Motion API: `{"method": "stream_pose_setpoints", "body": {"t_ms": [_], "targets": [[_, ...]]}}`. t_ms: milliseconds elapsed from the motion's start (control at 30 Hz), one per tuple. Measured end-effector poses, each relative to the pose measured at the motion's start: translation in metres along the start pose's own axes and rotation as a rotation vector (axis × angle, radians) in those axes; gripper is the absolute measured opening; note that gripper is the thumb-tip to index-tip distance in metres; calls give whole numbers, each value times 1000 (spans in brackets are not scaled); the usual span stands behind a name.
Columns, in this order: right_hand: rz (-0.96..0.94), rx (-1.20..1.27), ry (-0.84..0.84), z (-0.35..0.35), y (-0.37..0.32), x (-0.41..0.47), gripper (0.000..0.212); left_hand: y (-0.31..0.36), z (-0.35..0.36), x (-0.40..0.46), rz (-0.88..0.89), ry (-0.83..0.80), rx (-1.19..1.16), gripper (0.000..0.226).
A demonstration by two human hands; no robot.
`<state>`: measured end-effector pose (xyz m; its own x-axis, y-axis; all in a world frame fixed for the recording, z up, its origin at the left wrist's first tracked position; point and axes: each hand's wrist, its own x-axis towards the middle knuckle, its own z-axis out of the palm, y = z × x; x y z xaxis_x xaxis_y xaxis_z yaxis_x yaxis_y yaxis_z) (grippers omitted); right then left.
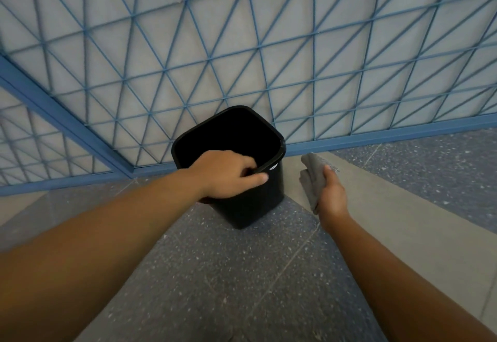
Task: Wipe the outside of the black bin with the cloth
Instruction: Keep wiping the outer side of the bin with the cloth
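Note:
A black bin (258, 202) stands on the floor in a corner, its dark open mouth tilted toward me. My left hand (228, 175) grips the bin's near rim, fingers curled over the edge and thumb on the outer wall. A folded grey cloth (313, 177) is held in my right hand (333, 193), just right of the bin and apart from its side wall. A small white sticker (273, 166) shows under the rim on the right face.
A blue wire-grid fence (242, 46) with pale sheeting behind it closes the corner directly behind the bin. Its blue base rail (376, 137) runs along the floor. The floor (215, 274) is speckled dark grey with paler grey bands.

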<state>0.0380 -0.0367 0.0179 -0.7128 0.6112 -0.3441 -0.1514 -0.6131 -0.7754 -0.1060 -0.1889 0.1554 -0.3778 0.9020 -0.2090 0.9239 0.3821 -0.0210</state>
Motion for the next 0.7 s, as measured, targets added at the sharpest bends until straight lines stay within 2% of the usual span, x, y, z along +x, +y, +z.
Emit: {"method": "stream_pose_setpoints", "body": {"t_ms": [133, 267, 467, 600, 700], "targets": [[11, -28, 58, 2, -1, -1, 54, 29, 14, 29, -100, 84, -67, 48], [23, -74, 69, -5, 0, -3, 58, 36, 21, 29, 29, 152, -12, 32], [75, -80, 122, -13, -1, -3, 63, 15, 21, 2, 351, 134, 72, 29], [-23, -49, -64, -14, -4, -4, 54, -13, 21, -14, 386, 153, 133, 34], [-46, -10, -75, -14, -4, -6, 51, -9, 20, -17, 386, 203, 144, 38]]}}
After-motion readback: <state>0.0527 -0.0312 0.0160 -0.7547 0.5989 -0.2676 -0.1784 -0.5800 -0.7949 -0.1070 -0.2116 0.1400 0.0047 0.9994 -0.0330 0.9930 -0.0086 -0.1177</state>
